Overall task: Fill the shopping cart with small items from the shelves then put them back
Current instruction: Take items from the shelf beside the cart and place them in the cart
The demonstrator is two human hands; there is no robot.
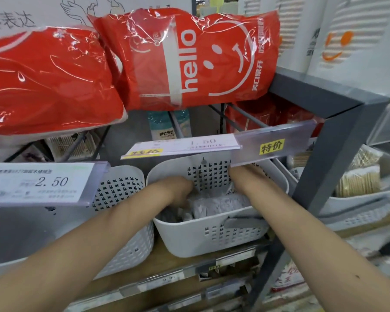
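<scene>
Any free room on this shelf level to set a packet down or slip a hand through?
Bare wood strip in front of the middle white basket, behind the price rail. Grey gap above the left basket, under the red packs. Crowded: both hands, left hand and right hand, fill the middle basket over its packets.

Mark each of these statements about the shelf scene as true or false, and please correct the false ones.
1. Both hands reach into the middle white basket. True: the left hand and the right hand are inside it.
2. The red packs on the upper shelf read "hello". True: the word shows on the red pack.
3. The price tag on the left shows 9.50. False: the left price tag shows 2.50.
4. The middle basket is empty. False: it holds small pale packets.
5. The yellow sticker sits on the basket. False: the yellow sticker is on the clear label strip above it.
</scene>
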